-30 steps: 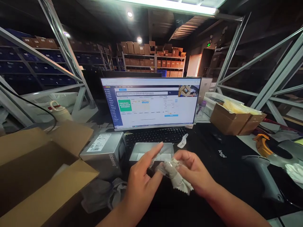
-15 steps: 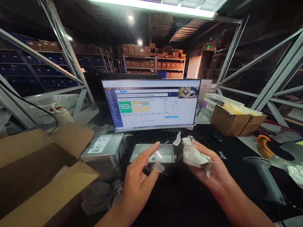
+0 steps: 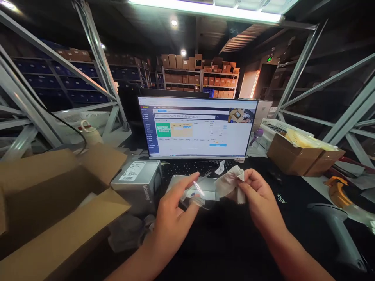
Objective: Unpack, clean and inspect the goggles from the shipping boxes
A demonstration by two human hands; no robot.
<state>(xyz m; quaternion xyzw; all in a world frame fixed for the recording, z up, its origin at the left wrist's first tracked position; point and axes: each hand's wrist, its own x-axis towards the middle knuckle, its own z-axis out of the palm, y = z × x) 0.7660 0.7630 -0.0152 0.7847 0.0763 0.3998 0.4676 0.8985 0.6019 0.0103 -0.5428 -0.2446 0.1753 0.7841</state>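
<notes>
Between the thumb and forefinger of my left hand (image 3: 177, 218) is a clear, shiny lens-like piece (image 3: 199, 189), its outline hard to make out. My right hand (image 3: 260, 199) pinches a pale cleaning cloth (image 3: 230, 183) with zigzag edges, which hangs just right of the clear piece. Behind my left hand lies an open, shallow grey-white box (image 3: 209, 183), partly hidden by the fingers and cloth. A small white tag-like piece (image 3: 220, 168) rests near the keyboard (image 3: 181, 168).
An open cardboard box (image 3: 58, 218) stands at left, beside a grey product box (image 3: 137, 183) and crumpled clear plastic (image 3: 127, 234). A monitor (image 3: 193, 132) is in front. A barcode scanner (image 3: 336, 230), orange tape dispenser (image 3: 336, 191) and filled carton (image 3: 299, 154) are at right.
The cloth has spread out and moved left, closer to the clear piece. My right hand has turned and now pinches its edge. My left hand keeps its hold; the view has shifted left.
</notes>
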